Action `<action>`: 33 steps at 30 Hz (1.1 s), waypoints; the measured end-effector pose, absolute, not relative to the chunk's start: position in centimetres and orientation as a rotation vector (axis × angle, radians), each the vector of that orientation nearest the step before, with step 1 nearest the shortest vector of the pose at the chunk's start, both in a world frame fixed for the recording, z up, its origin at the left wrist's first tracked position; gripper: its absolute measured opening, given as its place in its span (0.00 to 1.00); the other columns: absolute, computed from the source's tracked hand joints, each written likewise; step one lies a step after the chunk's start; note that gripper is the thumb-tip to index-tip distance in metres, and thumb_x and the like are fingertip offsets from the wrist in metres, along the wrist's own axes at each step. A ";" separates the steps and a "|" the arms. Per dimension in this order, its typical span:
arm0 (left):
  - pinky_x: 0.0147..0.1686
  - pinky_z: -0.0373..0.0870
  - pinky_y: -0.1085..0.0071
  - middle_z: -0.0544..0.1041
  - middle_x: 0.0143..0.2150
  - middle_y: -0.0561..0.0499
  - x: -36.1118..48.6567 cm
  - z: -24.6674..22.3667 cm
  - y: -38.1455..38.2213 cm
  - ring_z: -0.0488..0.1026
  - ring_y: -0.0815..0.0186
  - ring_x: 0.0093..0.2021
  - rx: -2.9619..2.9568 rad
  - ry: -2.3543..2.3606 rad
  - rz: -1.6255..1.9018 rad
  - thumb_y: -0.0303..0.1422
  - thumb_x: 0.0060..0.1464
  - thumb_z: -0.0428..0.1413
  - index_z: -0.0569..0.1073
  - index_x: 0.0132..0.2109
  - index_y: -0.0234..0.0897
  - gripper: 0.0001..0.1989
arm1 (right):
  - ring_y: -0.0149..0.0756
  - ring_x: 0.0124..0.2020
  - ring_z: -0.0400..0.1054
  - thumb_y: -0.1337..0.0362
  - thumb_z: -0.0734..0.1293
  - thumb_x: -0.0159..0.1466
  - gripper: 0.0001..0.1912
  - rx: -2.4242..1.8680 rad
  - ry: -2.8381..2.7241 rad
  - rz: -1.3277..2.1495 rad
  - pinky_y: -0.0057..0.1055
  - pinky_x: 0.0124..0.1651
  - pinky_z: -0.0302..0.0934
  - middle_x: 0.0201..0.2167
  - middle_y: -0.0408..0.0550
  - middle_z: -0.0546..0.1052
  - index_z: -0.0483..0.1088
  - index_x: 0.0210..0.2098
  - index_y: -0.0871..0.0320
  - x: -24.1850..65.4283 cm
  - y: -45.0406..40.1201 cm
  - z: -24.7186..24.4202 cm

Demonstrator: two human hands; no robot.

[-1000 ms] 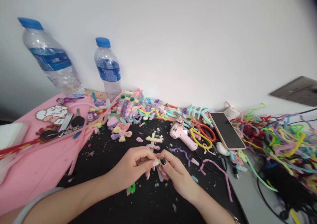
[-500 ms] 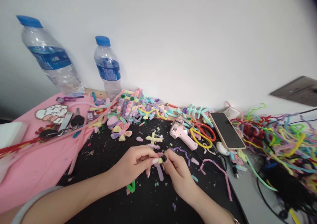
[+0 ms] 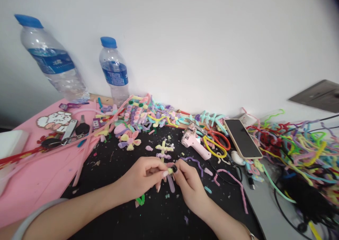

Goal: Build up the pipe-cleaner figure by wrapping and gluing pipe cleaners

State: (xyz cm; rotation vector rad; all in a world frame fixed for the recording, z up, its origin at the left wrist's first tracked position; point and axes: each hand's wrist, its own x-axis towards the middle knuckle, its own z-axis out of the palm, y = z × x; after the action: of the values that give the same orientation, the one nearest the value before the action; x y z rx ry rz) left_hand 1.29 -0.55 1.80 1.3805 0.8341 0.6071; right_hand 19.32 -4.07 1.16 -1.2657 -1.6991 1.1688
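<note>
Above the black work surface, my left hand (image 3: 148, 176) and my right hand (image 3: 189, 183) meet, each closed in a pinch on a short pale-yellow pipe cleaner piece (image 3: 170, 170). Just beyond my fingertips lies a yellow pipe cleaner stem with purple and yellow crosspieces (image 3: 164, 150); its near part is covered by my hands. A flat lilac strip (image 3: 171, 184) shows between and below the hands. Left of them rests a bent green pipe cleaner (image 3: 140, 200). To the right are a wavy purple pipe cleaner (image 3: 197, 162) and a pink one (image 3: 233, 183).
A pink glue gun (image 3: 195, 142) and yellow-and-red-handled scissors (image 3: 215, 146) lie behind my right hand, beside a phone (image 3: 243, 138). Several pipe cleaner shapes (image 3: 143, 112) pile along the wall. Two water bottles (image 3: 114, 70) stand at the back left; keys (image 3: 82, 128) lie on pink sheets (image 3: 29, 197).
My fingers have shifted very slightly on the yellow piece. The view has tilted a little; everything else stays put.
</note>
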 end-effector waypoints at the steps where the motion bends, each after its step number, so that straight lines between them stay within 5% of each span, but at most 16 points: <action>1: 0.21 0.62 0.78 0.66 0.23 0.57 1.3 1.9 -0.5 0.66 0.74 0.20 1.376 0.829 0.617 0.32 0.55 0.53 0.71 0.28 0.32 0.10 | 0.27 0.23 0.49 0.64 0.55 0.69 0.15 -1.259 -1.707 1.159 0.26 0.26 0.46 0.21 0.36 0.56 0.54 0.25 0.56 19.4 -4.0 1.2; 14: 0.21 0.60 0.79 0.65 0.22 0.57 0.8 1.6 -0.3 0.64 0.75 0.20 1.368 0.841 0.635 0.31 0.55 0.54 0.67 0.26 0.33 0.10 | 0.28 0.23 0.49 0.65 0.55 0.69 0.15 -1.229 -1.763 1.093 0.26 0.27 0.46 0.21 0.37 0.57 0.54 0.25 0.56 19.7 -4.1 1.4; 20: 0.20 0.61 0.79 0.65 0.25 0.57 0.7 1.6 -0.1 0.65 0.75 0.20 1.362 0.751 0.597 0.37 0.60 0.50 0.71 0.37 0.33 0.11 | 0.28 0.24 0.51 0.63 0.55 0.69 0.15 -1.206 -1.752 1.157 0.26 0.27 0.47 0.22 0.37 0.59 0.55 0.26 0.56 19.6 -3.9 1.5; 33: 0.21 0.54 0.78 0.58 0.23 0.58 0.7 1.5 -0.3 0.57 0.75 0.21 1.623 0.847 0.660 0.36 0.61 0.48 0.59 0.25 0.35 0.17 | 0.28 0.23 0.52 0.59 0.54 0.70 0.17 -1.252 -1.725 1.188 0.26 0.27 0.48 0.21 0.38 0.59 0.56 0.25 0.56 19.5 -4.2 1.5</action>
State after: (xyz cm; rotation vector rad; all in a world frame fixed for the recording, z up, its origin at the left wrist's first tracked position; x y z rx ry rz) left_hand 0.73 -0.29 1.53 1.6231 0.8467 0.6596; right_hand 19.46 -4.17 1.49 -1.2522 -1.7255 1.1882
